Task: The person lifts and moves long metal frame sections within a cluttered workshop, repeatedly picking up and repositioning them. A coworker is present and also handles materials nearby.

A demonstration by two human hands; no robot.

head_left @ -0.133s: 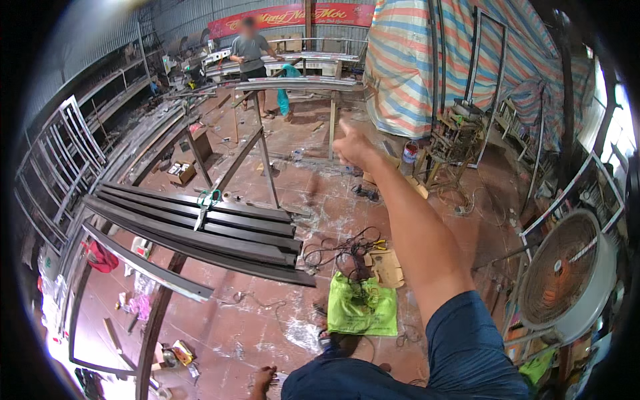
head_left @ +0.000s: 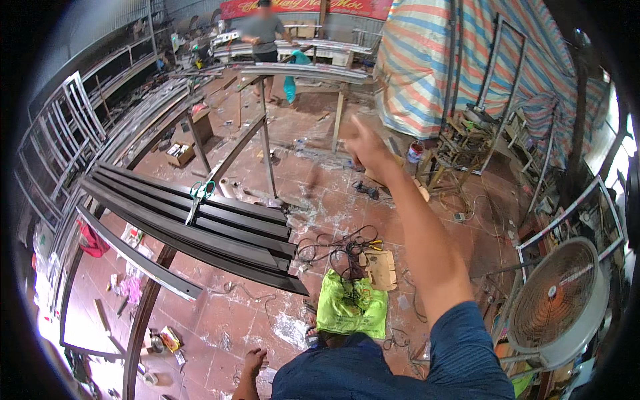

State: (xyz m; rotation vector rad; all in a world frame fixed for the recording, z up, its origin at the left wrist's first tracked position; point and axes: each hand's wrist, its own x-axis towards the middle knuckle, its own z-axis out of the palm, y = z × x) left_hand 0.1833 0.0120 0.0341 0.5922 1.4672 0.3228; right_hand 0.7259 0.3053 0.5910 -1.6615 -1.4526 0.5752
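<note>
Head view: I am holding my right hand out, my left hand low, their grip unclear; dark bars are lying aligned, untouched, scissors resting across them, handles at the far edge.

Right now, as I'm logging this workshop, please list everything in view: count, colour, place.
Bars: several, dark, left of centre.
Scissors: one pair, green handles, on the bars.
Bag: one, lime green, lower centre.
Cables: uncountable tangle, black, by the bag.
Cardboard: one piece, brown, beside the bag.
Fan: one, grey, lower right.
Striped sheeting: uncountable, blue, orange, white, upper right.
Banner: one, red, top edge.
Co-worker: one, grey top, far back.
Bundle: one, red, far left.
Frames: several, whitish, far left.
Floor: one, reddish, littered with uncountable scraps.
Left hand: one, bare, near lower edge.
Right hand: one, bare, raised, upper centre.
</note>
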